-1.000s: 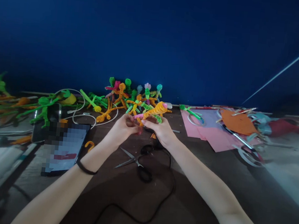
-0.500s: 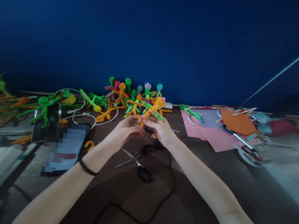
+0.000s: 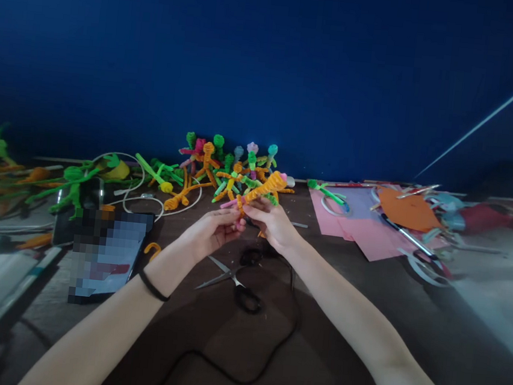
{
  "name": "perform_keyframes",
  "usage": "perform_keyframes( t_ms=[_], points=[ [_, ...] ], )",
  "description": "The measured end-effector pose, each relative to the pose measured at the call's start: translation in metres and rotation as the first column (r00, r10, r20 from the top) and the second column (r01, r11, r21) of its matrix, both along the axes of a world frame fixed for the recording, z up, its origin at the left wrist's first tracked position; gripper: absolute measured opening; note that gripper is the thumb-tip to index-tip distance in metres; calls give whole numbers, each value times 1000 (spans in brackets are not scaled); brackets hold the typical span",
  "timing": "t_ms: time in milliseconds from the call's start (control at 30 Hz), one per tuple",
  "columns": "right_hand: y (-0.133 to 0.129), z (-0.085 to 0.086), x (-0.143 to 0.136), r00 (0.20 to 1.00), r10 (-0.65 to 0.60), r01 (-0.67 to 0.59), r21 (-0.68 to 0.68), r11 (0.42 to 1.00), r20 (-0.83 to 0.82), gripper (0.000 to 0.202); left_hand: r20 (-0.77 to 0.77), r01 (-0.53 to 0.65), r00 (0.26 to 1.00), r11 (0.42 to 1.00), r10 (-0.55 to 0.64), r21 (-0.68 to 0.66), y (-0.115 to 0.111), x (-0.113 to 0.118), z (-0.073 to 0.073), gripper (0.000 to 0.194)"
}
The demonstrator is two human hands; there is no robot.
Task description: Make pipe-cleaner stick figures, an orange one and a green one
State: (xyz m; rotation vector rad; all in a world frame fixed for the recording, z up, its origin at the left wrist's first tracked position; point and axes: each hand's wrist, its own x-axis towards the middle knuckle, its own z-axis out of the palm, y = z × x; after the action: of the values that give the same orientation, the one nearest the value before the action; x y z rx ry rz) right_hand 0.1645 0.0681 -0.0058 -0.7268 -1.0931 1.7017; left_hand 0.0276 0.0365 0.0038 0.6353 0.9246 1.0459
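Observation:
Between my two hands is an orange and pink pipe-cleaner figure, its coiled orange part leaning up to the right with a pink tip. My left hand pinches its lower pink and orange end, fingers curled. The thumb and fingers of my right hand close on it from the other side. Just behind, several pipe-cleaner figures in green, orange, red and blue stand in a cluster against the wall. Below my hands lies a pair of scissors with spread blades and black handles.
A black cord curls across the dark table. To the left are a phone, a white cable, an orange pipe-cleaner hook and more green and orange figures. On the right lie pink paper sheets, orange paper and a pen.
The figure has tilted further to the right, and a pink strand now shows at its left side. My left hand has shifted slightly down and left; my right hand stays nearly in place.

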Motion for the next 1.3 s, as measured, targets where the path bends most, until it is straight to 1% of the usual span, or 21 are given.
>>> perform_keyframes(
  t_ms=[67,133,200,233,267,300,333,400,467,533,600,733,867,933,1033,1100,1200,1300],
  points=[
    [0,0,1,996,-54,53,12,999,75,27,-26,-44,999,999,44,27,2,-2,-2,3],
    [0,-1,2,981,-60,61,2,998,183,24,-51,-107,993,992,110,66,5,-4,-4,3],
    [0,0,4,956,2,1,-9,1000,292,26,-94,-170,979,977,183,127,6,-5,-6,6],
    [-1,1,5,940,26,-33,12,999,341,30,-130,-195,967,966,218,168,6,-6,-7,7],
    [-2,1,5,922,23,-51,61,997,387,33,-172,-211,953,954,249,214,6,-5,-9,9],
    [-3,2,6,903,-10,-52,132,990,429,33,-220,-214,937,942,273,260,6,-4,-10,9],
    [-4,3,6,885,-70,-34,215,976,461,32,-269,-207,918,931,291,302,5,-3,-11,9],
    [-6,4,6,843,-210,16,366,930,495,29,-356,-174,880,912,314,372,2,0,-14,10],
    [-8,4,5,805,-310,45,469,882,506,27,-415,-142,849,898,327,417,0,4,-16,11],
    [-10,2,4,773,-379,60,536,842,508,26,-448,-125,827,887,340,444,-2,6,-17,10],
    [-11,0,3,748,-421,63,578,814,512,24,-459,-110,821,883,340,457,-3,7,-16,10],
    [-14,0,1,729,-449,53,611,790,517,20,-443,-82,841,882,311,463,-5,9,-15,10],
    [-15,4,2,740,-464,45,653,756,486,14,-345,-132,892,897,293,421,-5,10,-14,14],
    [-15,7,2,749,-467,53,662,748,469,12,-284,-150,918,904,278,400,-5,11,-15,16],
    [-14,8,4,780,-448,69,651,756,438,13,-180,-169,952,917,247,362,-3,11,-14,18],
    [-13,8,4,815,-412,81,624,777,408,14,-102,-180,970,931,222,318,-2,10,-12,19],
    [-10,8,5,893,-302,90,525,846,333,15,14,-161,987,950,163,267,0,10,-10,17],
    [-8,9,4,958,-188,96,377,921,215,14,106,-145,987,965,124,217,1,9,-9,11]
  ],
)
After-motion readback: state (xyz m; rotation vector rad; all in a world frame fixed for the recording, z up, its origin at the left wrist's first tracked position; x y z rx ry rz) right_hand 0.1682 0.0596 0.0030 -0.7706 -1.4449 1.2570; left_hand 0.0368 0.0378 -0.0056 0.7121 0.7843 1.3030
